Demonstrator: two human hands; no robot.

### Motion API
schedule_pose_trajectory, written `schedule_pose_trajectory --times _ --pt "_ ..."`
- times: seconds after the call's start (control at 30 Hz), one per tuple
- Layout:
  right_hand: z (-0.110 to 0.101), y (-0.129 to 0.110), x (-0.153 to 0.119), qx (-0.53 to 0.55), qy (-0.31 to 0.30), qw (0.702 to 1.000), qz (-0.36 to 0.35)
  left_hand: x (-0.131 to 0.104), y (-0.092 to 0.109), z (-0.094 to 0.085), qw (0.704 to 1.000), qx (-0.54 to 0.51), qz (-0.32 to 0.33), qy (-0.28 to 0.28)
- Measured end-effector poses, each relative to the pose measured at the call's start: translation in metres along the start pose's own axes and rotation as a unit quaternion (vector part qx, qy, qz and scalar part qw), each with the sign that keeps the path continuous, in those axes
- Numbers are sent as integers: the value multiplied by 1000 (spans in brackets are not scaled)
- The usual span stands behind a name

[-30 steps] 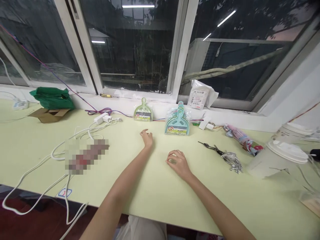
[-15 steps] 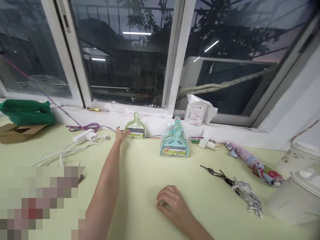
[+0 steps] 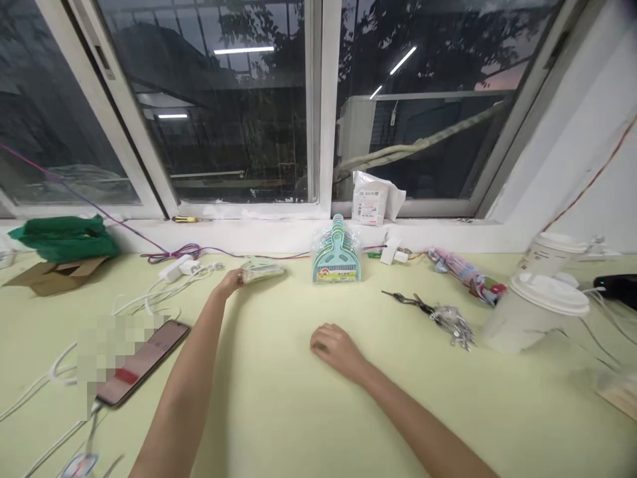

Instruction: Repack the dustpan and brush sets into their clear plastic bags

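My left hand is closed on the near-left end of a small green dustpan set in clear wrapping. The set is tipped well over, so its face and handle hardly show. To its right, a row of similar wrapped dustpan sets stands upright against the wall, a light blue one in front with its brush and label visible. My right hand rests on the pale green table, its fingers loosely curled with nothing visible in them.
A phone and white cables lie at left, near a power strip. Behind are a green bag and cardboard box. On the right are keys, a folded umbrella and white tubs.
My left hand has gripped the green dustpan set and tipped it from upright to nearly flat. The view has shifted right. My right hand stays curled on the table.
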State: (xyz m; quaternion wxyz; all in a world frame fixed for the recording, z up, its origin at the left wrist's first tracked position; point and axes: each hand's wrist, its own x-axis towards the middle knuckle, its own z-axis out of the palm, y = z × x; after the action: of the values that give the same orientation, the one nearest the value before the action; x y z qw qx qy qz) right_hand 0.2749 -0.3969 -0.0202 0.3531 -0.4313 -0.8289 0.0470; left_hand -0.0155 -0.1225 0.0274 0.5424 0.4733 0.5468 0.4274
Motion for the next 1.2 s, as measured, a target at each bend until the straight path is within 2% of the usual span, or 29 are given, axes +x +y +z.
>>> schedule_pose_trajectory --times 0.1,0.2,0.27,0.37,0.43,0.53,0.6,0.67,0.73,0.87,1.2 --pt "-2 -2 -3 -16 -3 1000 16 -57 -5 -11 995 -68 -43 -58" --pt "-2 -3 -7 -16 8 999 29 -108 -12 -10 988 -129 -12 -84" --pt "-3 -2 -9 -1 47 998 52 -134 -16 2 985 -145 18 -94" --pt "-10 7 -7 37 165 978 122 -158 -16 33 980 -150 64 -110" --pt "-18 15 -4 81 265 941 193 -165 -17 61 975 -155 81 -136" --pt "-33 27 -3 150 384 867 280 -169 -26 106 964 -187 73 -175" --pt "-40 30 -5 176 415 842 297 -170 -37 130 956 -216 54 -190" --pt "-44 28 -9 184 415 842 292 -170 -50 146 951 -226 38 -208" --pt "-46 24 -12 180 409 848 285 -170 -61 154 948 -213 31 -233" --pt "-46 16 -14 159 400 863 266 -173 -74 155 947 -177 48 -264" --pt "-37 29 -19 161 339 888 264 -183 -73 156 947 -148 91 -270"
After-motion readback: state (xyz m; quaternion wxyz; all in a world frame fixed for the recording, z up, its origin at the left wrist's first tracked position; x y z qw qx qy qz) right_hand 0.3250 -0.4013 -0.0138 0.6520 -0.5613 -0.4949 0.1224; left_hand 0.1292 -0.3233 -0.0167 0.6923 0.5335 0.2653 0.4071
